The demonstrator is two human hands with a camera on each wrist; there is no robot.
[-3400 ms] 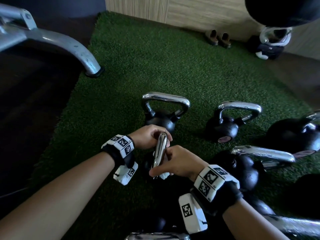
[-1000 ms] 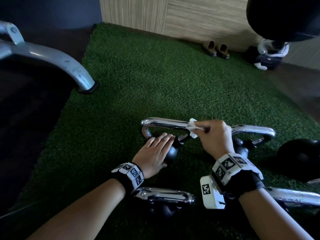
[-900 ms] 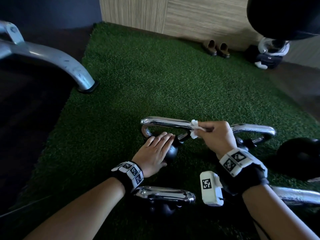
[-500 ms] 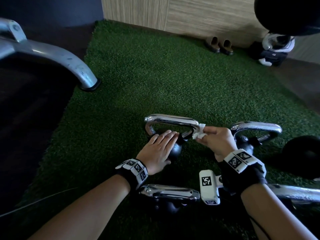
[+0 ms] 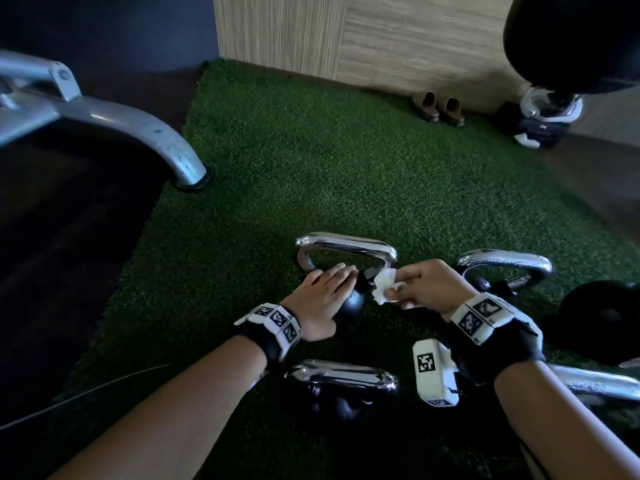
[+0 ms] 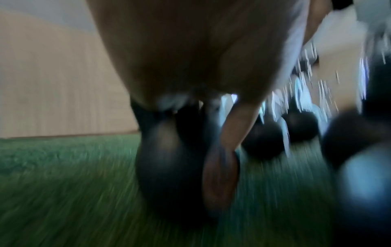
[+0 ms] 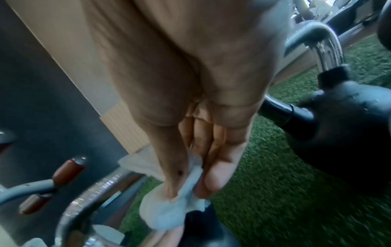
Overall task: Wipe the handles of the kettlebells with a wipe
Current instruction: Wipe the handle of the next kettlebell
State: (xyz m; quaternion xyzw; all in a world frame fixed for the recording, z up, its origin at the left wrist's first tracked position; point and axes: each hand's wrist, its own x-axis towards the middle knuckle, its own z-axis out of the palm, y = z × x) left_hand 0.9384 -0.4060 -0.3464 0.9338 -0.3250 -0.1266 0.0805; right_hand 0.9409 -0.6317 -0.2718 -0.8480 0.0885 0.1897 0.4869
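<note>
A small black kettlebell with a chrome handle stands on the green turf. My left hand lies flat on its black body, fingers straight; in the left wrist view this kettlebell shows blurred under the hand. My right hand pinches a crumpled white wipe against the lower right leg of the handle. The right wrist view shows the wipe between thumb and fingers beside the chrome handle.
More kettlebells stand close by: one to the right, one under my left wrist, a large black one at the right edge. A grey machine leg meets the turf at left. Shoes sit by the wooden wall.
My right hand slid the wipe from the top bar down the right side of the handle to its lower leg. My left hand stayed flat on the kettlebell's body.
</note>
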